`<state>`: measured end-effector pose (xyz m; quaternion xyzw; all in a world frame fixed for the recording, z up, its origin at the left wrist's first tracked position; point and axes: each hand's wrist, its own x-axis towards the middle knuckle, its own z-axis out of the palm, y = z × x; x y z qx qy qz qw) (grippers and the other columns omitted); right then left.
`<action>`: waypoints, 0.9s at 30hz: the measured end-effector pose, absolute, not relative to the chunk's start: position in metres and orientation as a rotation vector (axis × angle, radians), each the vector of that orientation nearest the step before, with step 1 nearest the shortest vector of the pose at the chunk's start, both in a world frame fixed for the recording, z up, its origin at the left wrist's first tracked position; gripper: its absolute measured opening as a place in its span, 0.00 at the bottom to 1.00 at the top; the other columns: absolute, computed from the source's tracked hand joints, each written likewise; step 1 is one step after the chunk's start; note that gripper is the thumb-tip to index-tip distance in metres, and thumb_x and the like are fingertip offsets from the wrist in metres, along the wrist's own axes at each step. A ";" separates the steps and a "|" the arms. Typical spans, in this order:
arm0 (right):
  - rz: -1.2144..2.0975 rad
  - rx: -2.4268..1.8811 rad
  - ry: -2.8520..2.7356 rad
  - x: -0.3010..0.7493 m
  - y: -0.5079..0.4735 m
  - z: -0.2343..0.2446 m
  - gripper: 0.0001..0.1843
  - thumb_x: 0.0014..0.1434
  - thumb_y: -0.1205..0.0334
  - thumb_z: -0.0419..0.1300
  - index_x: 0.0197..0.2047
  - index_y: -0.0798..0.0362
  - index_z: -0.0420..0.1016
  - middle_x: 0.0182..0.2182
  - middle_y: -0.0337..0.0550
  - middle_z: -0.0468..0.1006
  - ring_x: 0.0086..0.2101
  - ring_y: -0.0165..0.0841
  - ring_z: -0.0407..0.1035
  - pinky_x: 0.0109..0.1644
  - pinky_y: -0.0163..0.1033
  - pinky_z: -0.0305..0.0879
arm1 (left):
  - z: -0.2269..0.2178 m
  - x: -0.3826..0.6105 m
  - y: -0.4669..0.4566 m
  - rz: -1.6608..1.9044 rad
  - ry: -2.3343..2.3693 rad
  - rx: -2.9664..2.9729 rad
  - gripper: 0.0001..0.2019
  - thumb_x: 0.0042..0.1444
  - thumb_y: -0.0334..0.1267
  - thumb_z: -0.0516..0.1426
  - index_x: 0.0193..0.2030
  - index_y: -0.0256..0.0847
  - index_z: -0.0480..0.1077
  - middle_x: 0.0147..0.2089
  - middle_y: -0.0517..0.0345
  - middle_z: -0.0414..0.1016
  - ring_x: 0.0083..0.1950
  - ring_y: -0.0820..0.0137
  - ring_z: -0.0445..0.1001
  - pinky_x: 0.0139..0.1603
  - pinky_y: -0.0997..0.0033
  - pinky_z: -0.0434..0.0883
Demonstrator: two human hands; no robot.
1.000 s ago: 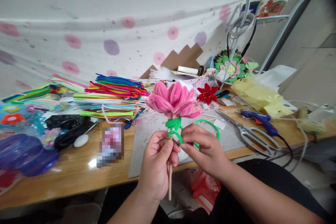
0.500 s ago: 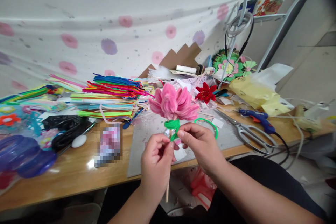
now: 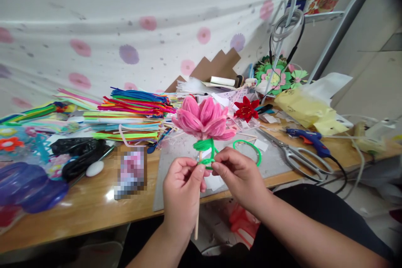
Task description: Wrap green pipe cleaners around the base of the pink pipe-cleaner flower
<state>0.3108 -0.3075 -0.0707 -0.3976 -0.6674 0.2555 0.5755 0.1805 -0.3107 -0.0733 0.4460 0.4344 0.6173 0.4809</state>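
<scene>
A pink fuzzy flower (image 3: 204, 119) on a thin wooden stick (image 3: 197, 222) stands upright before me, over the table's front edge. My left hand (image 3: 185, 180) is closed around the stick below the bloom. My right hand (image 3: 237, 171) pinches a green pipe cleaner (image 3: 207, 161) against the stick, just beside my left fingertips. More green wraps the stem right under the petals. To the right of my hands, a loop of green pipe cleaner (image 3: 259, 155) lies over the grey mat (image 3: 161, 192).
Silver scissors (image 3: 301, 163) and a blue glue gun (image 3: 309, 139) lie on the right. A red flower (image 3: 246, 109) rests behind the mat. Bundles of coloured pipe cleaners (image 3: 135, 104) fill the back left. Nearer sit a black plastic bag (image 3: 78, 146) and a purple plastic object (image 3: 28, 186).
The flower has turned and shifted slightly left, and its petals show from another side. The green pipe cleaner now stretches across between my fingertips. Both hands stay close together.
</scene>
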 end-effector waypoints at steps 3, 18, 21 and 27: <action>0.367 -0.904 -1.665 0.311 -0.311 -0.069 0.05 0.58 0.72 0.56 0.32 0.54 0.70 0.24 0.38 0.68 0.27 0.27 0.64 0.30 0.33 0.60 | -0.073 0.180 -0.312 1.527 1.045 1.081 0.09 0.51 0.37 0.61 0.33 0.39 0.63 0.22 0.63 0.72 0.18 0.80 0.66 0.19 0.82 0.62; 0.176 -0.787 -1.827 0.307 -0.313 -0.077 0.23 0.56 0.79 0.49 0.53 0.53 0.64 0.29 0.40 0.63 0.29 0.31 0.60 0.30 0.35 0.58 | -0.073 0.183 -0.319 1.543 0.911 0.941 0.11 0.50 0.32 0.62 0.36 0.42 0.63 0.23 0.66 0.70 0.21 0.81 0.65 0.22 0.84 0.62; 0.130 -0.793 -1.731 0.311 -0.309 -0.074 0.19 0.58 0.78 0.50 0.49 0.52 0.67 0.28 0.39 0.63 0.29 0.30 0.61 0.30 0.35 0.59 | -0.070 0.185 -0.328 1.394 0.716 0.767 0.16 0.48 0.33 0.64 0.42 0.41 0.64 0.27 0.63 0.71 0.25 0.79 0.67 0.27 0.82 0.66; 0.099 -0.862 -1.710 0.321 -0.309 -0.070 0.11 0.58 0.76 0.51 0.37 0.52 0.68 0.28 0.40 0.67 0.29 0.30 0.64 0.31 0.36 0.61 | -0.071 0.190 -0.336 1.191 0.694 0.379 0.14 0.45 0.26 0.64 0.39 0.36 0.69 0.28 0.59 0.70 0.26 0.81 0.67 0.28 0.83 0.67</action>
